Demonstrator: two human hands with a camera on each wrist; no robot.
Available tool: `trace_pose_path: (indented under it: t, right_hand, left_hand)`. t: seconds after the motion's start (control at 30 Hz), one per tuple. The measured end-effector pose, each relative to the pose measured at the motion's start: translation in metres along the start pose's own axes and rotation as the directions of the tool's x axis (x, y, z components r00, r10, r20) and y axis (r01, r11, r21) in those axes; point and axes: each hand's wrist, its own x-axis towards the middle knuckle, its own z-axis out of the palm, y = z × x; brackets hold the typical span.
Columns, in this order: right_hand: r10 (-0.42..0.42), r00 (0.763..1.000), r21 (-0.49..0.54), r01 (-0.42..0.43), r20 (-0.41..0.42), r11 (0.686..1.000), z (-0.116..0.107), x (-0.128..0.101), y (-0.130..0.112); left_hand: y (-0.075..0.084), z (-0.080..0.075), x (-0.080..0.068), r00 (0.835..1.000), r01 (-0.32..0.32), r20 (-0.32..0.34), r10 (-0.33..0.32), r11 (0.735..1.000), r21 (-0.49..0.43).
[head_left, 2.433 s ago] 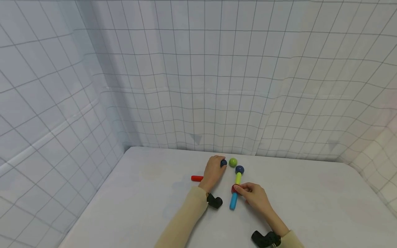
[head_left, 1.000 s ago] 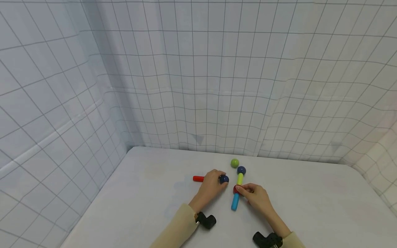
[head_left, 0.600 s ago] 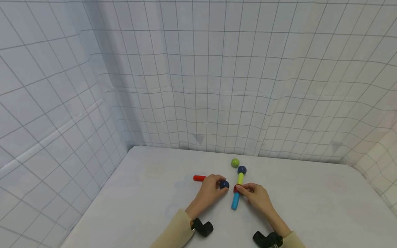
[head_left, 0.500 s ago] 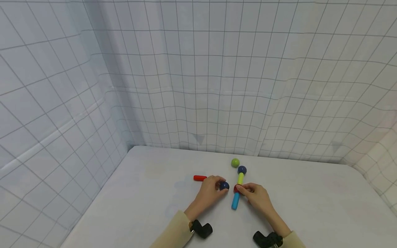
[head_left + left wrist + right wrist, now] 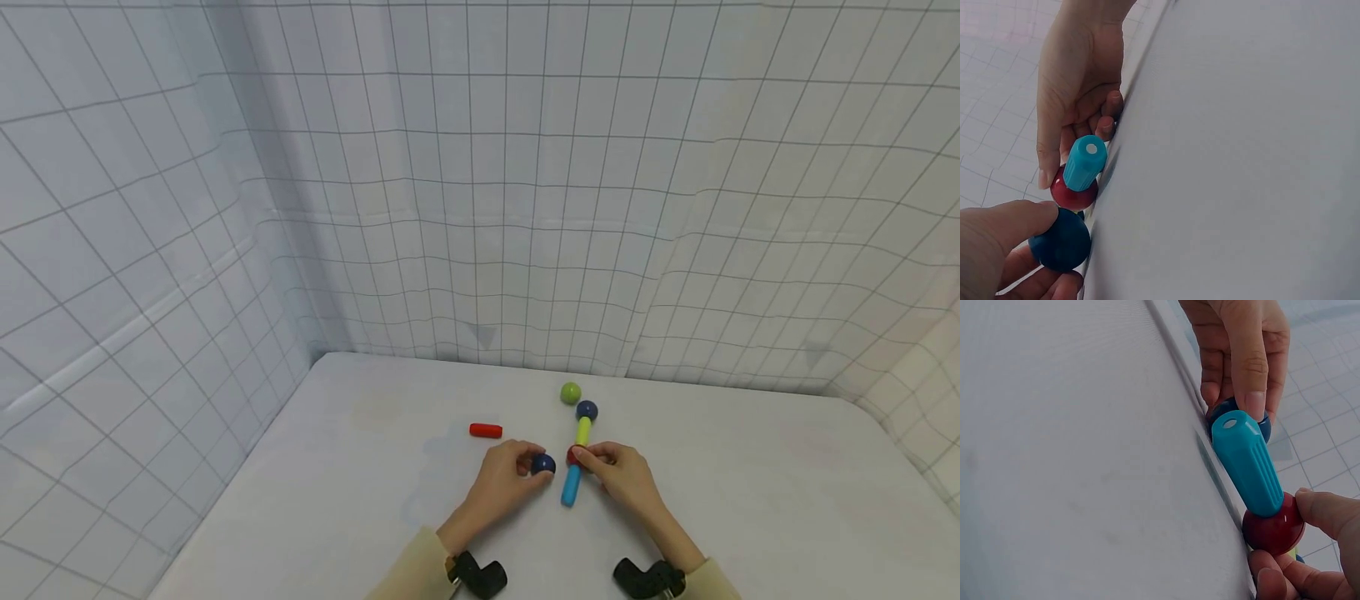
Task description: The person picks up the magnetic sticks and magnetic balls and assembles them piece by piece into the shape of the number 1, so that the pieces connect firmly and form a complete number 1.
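On the white table (image 5: 360, 467) lies a chain: a dark blue ball (image 5: 587, 410), a yellow-green rod (image 5: 582, 431), a red ball (image 5: 573, 456) and a light blue rod (image 5: 570, 486). My right hand (image 5: 583, 457) pinches the red ball (image 5: 1274, 528) at the joint with the blue rod (image 5: 1247, 462). My left hand (image 5: 534, 467) grips a second dark blue ball (image 5: 543, 464), held just left of the red ball (image 5: 1074, 194). In the left wrist view this blue ball (image 5: 1060, 240) sits between thumb and fingers. Whether the two balls touch cannot be told.
A loose green ball (image 5: 570, 392) lies just beyond the chain's far end. A short red rod (image 5: 485, 430) lies to the left of my left hand. Gridded white cloth walls (image 5: 480, 208) close the table at the back and both sides.
My left hand has carried the dark blue ball from beside the green ball toward me, up to the red ball. The red rod is now uncovered. My right hand has stayed put.
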Motion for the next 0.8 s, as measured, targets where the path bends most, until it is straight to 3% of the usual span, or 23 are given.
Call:
trace_pose_path:
  t: [0.2, 0.8]
  right_hand:
    - [0.001, 1.0, -0.005, -0.001, 0.0, 1.0, -0.001, 0.0, -0.001]
    - [0.004, 1.0, 0.01, -0.004, 0.001, 1.0, 0.0, 0.0, -0.002]
  left_hand:
    - [-0.001, 0.001, -0.004, 1.0, -0.018, -0.001, 0.017, 0.999, -0.041]
    - [-0.003, -0.002, -0.019, 0.999, 0.02, 0.053, -0.011, 0.987, -0.162]
